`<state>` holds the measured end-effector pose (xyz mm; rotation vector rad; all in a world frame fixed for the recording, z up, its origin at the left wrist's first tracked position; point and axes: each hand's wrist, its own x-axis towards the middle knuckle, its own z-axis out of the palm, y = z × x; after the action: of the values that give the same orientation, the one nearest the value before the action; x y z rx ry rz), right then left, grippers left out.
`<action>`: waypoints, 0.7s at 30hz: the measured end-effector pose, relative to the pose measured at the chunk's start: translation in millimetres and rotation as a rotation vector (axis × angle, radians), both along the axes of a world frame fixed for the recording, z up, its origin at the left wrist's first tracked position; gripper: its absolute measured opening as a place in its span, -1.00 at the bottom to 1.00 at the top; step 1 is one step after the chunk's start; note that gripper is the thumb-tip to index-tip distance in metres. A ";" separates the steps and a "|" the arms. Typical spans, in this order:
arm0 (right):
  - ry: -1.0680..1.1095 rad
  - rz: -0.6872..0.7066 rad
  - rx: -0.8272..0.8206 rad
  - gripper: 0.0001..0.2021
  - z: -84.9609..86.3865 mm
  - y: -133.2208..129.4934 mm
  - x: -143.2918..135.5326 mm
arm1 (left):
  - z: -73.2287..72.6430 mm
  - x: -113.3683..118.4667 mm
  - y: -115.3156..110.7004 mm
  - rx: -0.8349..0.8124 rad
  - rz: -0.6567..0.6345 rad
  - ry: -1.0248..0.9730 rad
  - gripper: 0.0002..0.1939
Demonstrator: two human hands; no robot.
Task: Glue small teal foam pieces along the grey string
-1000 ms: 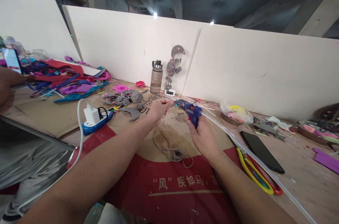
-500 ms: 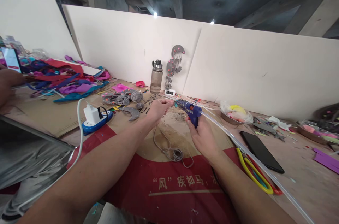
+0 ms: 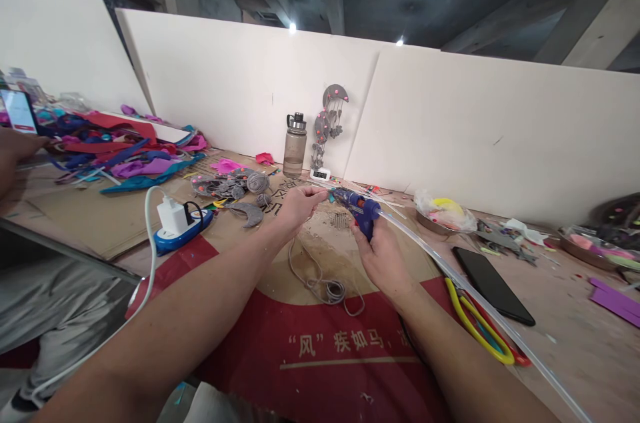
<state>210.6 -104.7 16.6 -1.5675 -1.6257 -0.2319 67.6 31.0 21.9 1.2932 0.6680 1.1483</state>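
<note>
My right hand [image 3: 381, 251] is wrapped round the handle of a blue glue gun [image 3: 367, 208], with a long clear glue stick [image 3: 450, 272] running out of its back toward the lower right. The gun's nozzle points left, at the fingertips of my left hand [image 3: 302, 204]. Those fingers are pinched together; what they hold is too small to make out. Below the hands, a loose coil of grey cord [image 3: 334, 291] lies on the brown and red board. A grey felt crescent [image 3: 247, 214] rests left of my left hand.
A bottle [image 3: 295, 146] and small white clock [image 3: 320, 174] stand at the back. Left are a blue power strip [image 3: 184, 233], felt scraps [image 3: 145, 166] and another person's hand [image 3: 15, 146]. Right lie yellow-handled scissors [image 3: 477, 326], a black phone [image 3: 494, 285] and a bowl [image 3: 440, 225].
</note>
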 end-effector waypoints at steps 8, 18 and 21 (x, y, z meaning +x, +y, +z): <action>0.000 -0.009 -0.013 -0.65 1.1 -0.7 -0.7 | 6.7 -2.3 -3.2 0.000 0.023 -0.007 -0.74; 0.221 0.052 -0.027 -0.74 7.7 -1.2 1.2 | 4.6 -3.8 0.5 -0.005 0.040 -0.002 -0.74; 0.424 0.049 -0.053 -0.83 11.9 1.3 8.9 | 4.0 -4.7 3.3 -0.004 0.070 -0.006 -0.75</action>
<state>219.5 -103.4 28.5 -1.4925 -1.3411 0.1636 62.9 34.3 25.9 1.2715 0.7156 1.2061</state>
